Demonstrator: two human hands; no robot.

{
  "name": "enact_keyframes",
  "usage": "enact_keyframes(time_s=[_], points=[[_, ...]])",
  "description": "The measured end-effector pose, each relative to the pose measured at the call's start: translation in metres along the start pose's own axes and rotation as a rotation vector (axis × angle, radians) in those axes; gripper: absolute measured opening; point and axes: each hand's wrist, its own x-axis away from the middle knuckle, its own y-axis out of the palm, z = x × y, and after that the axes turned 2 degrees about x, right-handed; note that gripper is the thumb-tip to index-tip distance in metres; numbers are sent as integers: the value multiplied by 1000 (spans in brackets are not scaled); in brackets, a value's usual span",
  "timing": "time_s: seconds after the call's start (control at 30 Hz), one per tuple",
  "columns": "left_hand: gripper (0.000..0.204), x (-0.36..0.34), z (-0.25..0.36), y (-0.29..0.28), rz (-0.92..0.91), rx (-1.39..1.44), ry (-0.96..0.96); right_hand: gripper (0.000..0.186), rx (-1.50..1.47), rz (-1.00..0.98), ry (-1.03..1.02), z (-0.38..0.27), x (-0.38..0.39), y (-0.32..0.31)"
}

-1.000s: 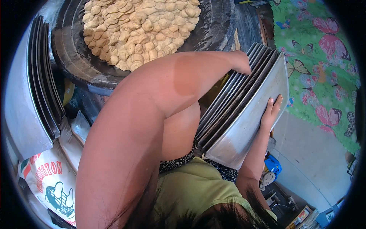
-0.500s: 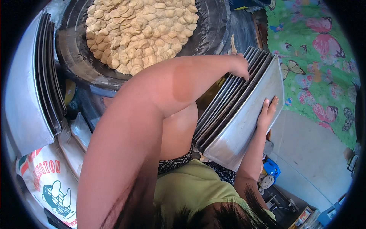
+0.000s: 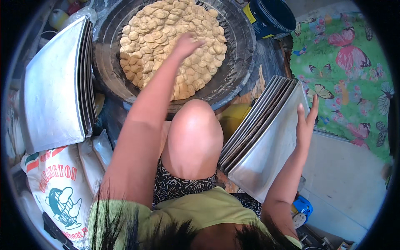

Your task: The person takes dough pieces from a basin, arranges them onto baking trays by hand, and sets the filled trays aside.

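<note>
My left hand (image 3: 186, 46) reaches over a big heap of round, flattened dough pieces (image 3: 146, 46) in a wide dark tub (image 3: 107, 62). Its fingers look loosely stretched, a little smeared, with nothing seen in them. At the right, my right hand (image 3: 306, 125) rests with spread fingers against the outer face of a metal baking tray (image 3: 271, 146). That tray is the outermost of several trays standing on edge, leaning together beside my knee.
Another stack of metal trays (image 3: 54, 87) stands upright on the left, above a printed white sack (image 3: 58, 187). Beyond the tub is a dark blue bucket (image 3: 271, 18). A green butterfly-patterned cloth (image 3: 341, 83) lies at the right. Something yellow (image 3: 234, 118) sits between tub and trays.
My left hand has left the top edge of the right-hand trays and swung left over the dough pieces. My right hand stays against the outer tray. The view has shifted.
</note>
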Motion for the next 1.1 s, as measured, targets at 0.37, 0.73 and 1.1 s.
enact_keyframes(time_s=[0.37, 0.73, 1.1], points=[[105, 47, -118, 12, -985, -580, -286, 80, -17, -1206, -167, -99, -89, 275], [113, 68, -116, -6, -557, -217, -695, 106, -228, -1900, -8, -108, -7, 387], [123, 75, -124, -2, -633, -91, -773, 99, -264, -1795, 205, -85, -15, 383]])
